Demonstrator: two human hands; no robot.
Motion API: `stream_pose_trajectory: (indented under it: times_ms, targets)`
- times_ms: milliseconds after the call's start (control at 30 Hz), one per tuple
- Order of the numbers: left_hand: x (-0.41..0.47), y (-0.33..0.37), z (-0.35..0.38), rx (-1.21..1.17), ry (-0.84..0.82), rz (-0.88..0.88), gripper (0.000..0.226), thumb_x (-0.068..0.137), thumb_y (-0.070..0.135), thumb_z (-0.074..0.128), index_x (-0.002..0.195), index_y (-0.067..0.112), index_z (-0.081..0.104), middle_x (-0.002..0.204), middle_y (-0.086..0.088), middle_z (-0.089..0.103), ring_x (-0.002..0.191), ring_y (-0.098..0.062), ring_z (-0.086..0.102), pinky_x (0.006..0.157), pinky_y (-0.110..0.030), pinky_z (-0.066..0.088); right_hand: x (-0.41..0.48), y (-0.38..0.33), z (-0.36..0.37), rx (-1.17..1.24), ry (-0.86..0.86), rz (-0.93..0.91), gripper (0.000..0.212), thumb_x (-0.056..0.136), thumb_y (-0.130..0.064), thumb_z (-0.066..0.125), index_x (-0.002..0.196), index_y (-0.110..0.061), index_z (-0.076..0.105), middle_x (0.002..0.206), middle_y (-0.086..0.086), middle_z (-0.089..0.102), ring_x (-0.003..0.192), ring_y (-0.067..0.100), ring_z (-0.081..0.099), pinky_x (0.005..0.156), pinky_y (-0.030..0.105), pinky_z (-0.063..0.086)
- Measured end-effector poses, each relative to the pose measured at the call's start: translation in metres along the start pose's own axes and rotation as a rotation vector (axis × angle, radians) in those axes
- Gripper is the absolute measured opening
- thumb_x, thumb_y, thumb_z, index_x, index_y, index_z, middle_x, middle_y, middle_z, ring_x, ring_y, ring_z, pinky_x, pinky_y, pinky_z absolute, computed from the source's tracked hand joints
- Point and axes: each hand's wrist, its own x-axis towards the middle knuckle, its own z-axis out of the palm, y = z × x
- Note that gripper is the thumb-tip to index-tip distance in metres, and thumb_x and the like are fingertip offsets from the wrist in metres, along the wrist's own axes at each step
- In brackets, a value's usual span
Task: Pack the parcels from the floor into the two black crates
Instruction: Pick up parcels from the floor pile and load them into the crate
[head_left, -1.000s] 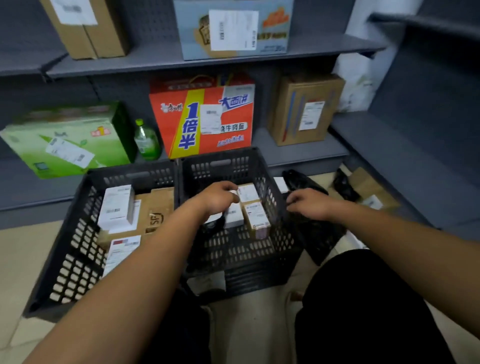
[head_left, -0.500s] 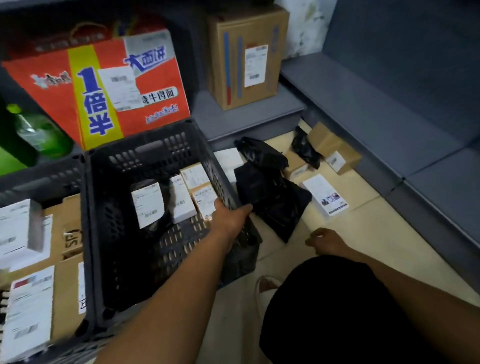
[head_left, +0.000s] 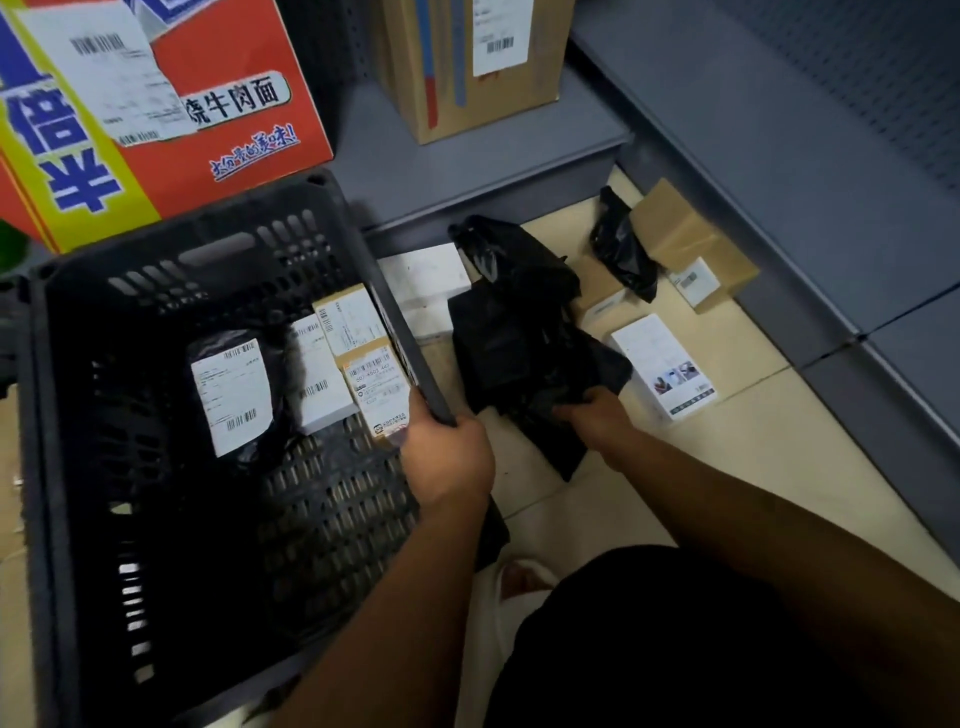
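Floor (head_left: 727, 467) bears black crate (head_left: 171, 231) holding four parcels (head_left: 232, 397) (left hand (head_left: 449, 457) grips rim).

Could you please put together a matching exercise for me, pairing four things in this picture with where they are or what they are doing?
Things:
1. left hand
2. right hand
3. white picture box
4. tall brown carton

Places or states:
A. stands on the grey shelf
B. grips the rim of the black crate
C. lies on the floor, untouched
D. holds the black bag parcel

Pairs: 1-B, 2-D, 3-C, 4-A.
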Motion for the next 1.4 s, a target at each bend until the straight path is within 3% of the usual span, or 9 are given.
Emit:
stream_pose_trajectory:
  times_ms: [100,200,367,567,767,1033,1100,1233,1400]
  targets:
    - [0.0,-0.003,0.001,-0.027,0.012,0.009,0.041,0.085,0.007,0.051,0.121,0.026,0.061,0.077,0.014,0.061,0.065,-0.001,0.055,0.048,-0.008,0.035,0.022,-0.027,0.005,0.055,0.081,-0.028,0.081,0.082,-0.033,0.077,0.146,-0.004,0.036,0.145,0.018,0.046,0.126,0.037,0.05,0.106,0.044,0.043]
    - [0.002,-0.004,0.002,-0.039,0.016,0.005,0.049,0.084,0.007,0.051,0.126,0.029,0.061,0.084,0.007,0.068,0.068,0.001,0.057,0.05,-0.007,0.034,0.047,-0.065,0.012,-0.265,0.214,-0.251,0.091,0.081,-0.036,0.077,0.152,-0.013,0.024,0.151,0.02,0.033,0.135,0.041,0.038,0.11,0.052,0.038]
    - [0.002,-0.005,0.003,-0.063,-0.025,-0.003,0.058,0.086,0.007,0.052,0.139,0.03,0.054,0.095,0.007,0.07,0.08,-0.011,0.065,0.069,-0.023,0.052,0.075,-0.132,0.02,-0.752,0.325,-0.592,0.064,0.089,-0.027,0.067,0.145,-0.015,0.039,0.152,0.018,0.032,0.137,0.038,0.032,0.11,0.051,0.034]
    - [0.001,-0.007,0.004,-0.059,-0.015,-0.033,0.062,0.089,0.012,0.052,0.147,0.034,0.045,0.11,0.01,0.071,0.088,-0.008,0.066,0.069,-0.018,0.05,0.097,-0.158,0.027,-0.929,0.279,-0.623,0.044,0.093,-0.017,0.06,0.137,-0.016,0.054,0.148,0.015,0.038,0.136,0.035,0.034,0.111,0.048,0.031]
    - [0.001,-0.002,0.004,-0.031,0.017,-0.038,0.065,0.085,0.012,0.052,0.145,0.034,0.047,0.111,0.003,0.071,0.099,-0.02,0.067,0.089,-0.035,0.055,0.102,-0.15,0.021,-0.447,0.367,-0.659,0.023,0.092,-0.005,0.057,0.109,-0.002,0.072,0.139,0.011,0.053,0.119,0.029,0.055,0.103,0.032,0.041]
    - [0.007,-0.01,0.008,-0.026,0.011,-0.023,0.06,0.088,0.014,0.051,0.145,0.033,0.046,0.085,0.015,0.062,0.063,-0.001,0.051,0.052,-0.012,0.035,0.019,-0.182,-0.06,0.157,0.515,-0.7,0.012,0.093,-0.001,0.055,0.09,-0.01,0.061,0.098,0.016,0.066,0.092,0.021,0.061,0.084,0.024,0.046]
    - [0.006,-0.008,0.004,0.016,-0.019,-0.016,0.061,0.089,0.018,0.052,0.147,0.034,0.042,0.089,0.013,0.064,0.066,-0.007,0.053,0.056,-0.016,0.04,-0.017,-0.192,-0.078,0.27,0.523,-0.723,0.022,0.092,0.002,0.056,0.08,-0.017,0.056,0.091,0.012,0.065,0.087,0.016,0.06,0.08,0.017,0.046]
    - [0.001,0.002,-0.029,-0.062,-0.409,-0.06,0.071,0.092,0.036,0.066,0.152,0.023,0.03,0.149,-0.008,0.044,0.128,-0.03,0.051,0.103,-0.042,0.047,-0.097,-0.21,-0.087,0.435,0.483,-0.679,0.035,0.092,-0.001,0.06,0.07,-0.027,0.051,0.076,-0.007,0.058,0.072,0.003,0.054,0.066,0.008,0.041]
    - [0.013,0.056,-0.17,0.366,-0.901,0.226,0.063,0.084,0.06,0.067,0.14,0.037,0.051,0.143,0.008,0.052,0.122,-0.011,0.053,0.1,-0.024,0.043,-0.188,-0.251,-0.066,0.44,0.201,-0.618,0.028,0.092,-0.007,0.061,0.071,-0.023,0.055,0.076,-0.003,0.06,0.077,0.016,0.057,0.07,0.026,0.045]
